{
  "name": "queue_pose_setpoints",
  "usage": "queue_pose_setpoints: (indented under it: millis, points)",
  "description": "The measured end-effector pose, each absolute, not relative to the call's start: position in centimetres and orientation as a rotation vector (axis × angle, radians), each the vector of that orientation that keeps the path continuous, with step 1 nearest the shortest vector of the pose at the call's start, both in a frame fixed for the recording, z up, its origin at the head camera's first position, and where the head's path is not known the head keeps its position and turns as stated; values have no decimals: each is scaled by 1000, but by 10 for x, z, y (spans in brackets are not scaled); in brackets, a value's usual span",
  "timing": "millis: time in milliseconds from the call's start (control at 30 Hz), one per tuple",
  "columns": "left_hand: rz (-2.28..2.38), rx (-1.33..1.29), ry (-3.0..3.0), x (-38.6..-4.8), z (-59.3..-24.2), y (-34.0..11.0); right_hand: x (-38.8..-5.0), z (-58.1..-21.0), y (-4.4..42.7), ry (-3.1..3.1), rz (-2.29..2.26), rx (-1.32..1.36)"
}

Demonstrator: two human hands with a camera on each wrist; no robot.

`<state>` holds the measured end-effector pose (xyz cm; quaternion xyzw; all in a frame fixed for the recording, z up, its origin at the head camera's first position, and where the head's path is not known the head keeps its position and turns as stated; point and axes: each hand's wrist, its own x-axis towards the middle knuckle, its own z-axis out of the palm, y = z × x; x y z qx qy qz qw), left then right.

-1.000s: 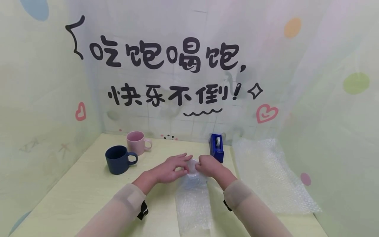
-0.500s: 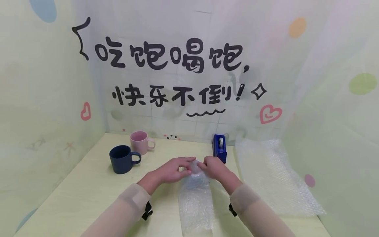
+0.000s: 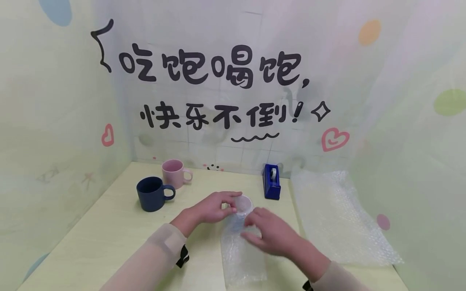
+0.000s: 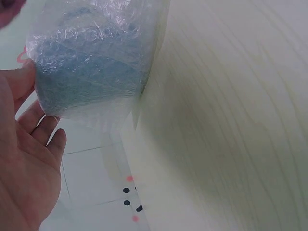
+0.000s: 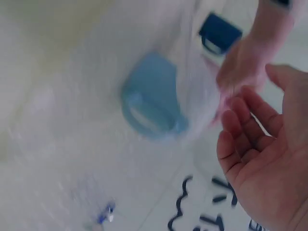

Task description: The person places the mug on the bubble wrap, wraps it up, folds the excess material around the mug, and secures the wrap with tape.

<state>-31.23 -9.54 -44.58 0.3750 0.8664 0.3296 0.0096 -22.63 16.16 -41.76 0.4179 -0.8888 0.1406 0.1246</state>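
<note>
A light blue mug (image 5: 151,86) with a handle is partly wrapped in bubble wrap (image 4: 96,57); its rim faces up in the head view, and a strip of the wrap (image 3: 244,262) trails toward the near edge. My left hand (image 3: 212,207) holds the wrapped mug at its left side, thumb and fingers at the rim. Over the strip, just right of the mug, hovers my right hand (image 3: 274,234), blurred, its fingers loosely bent and apart with nothing between them.
A dark blue mug (image 3: 151,195) and a pink mug (image 3: 172,174) stand at the back left of the table (image 3: 105,226). Behind the hands to the right is a blue tape dispenser (image 3: 271,182). A larger bubble wrap sheet (image 3: 338,218) lies at the right.
My right hand has let go of the wrap at the mug's rim and moved toward me and slightly right. My left hand stays at the mug. The head view has shifted slightly.
</note>
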Motion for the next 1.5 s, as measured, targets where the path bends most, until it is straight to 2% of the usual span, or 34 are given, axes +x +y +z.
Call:
queue_pose_setpoints:
  millis: [200, 467, 733, 1033, 1333, 1500]
  points:
    - [1031, 1146, 2706, -311, -445, -96, -191, -457, 148, -2307, 10, 1458]
    - [1043, 1126, 2696, -311, -445, -95, -188, -483, 139, -2175, -148, 1432]
    - [1093, 1151, 2684, -311, -448, -98, -196, -461, 133, -2030, -129, 1390]
    - [1154, 1110, 2629, -314, -455, -102, -233, -417, 129, -2089, -86, 1210]
    - [1228, 1124, 2505, -313, -457, -109, -261, -404, 120, -2294, -44, 1073]
    - [1213, 962, 2496, -311, -458, -110, -271, -405, 115, -2325, -7, 1016]
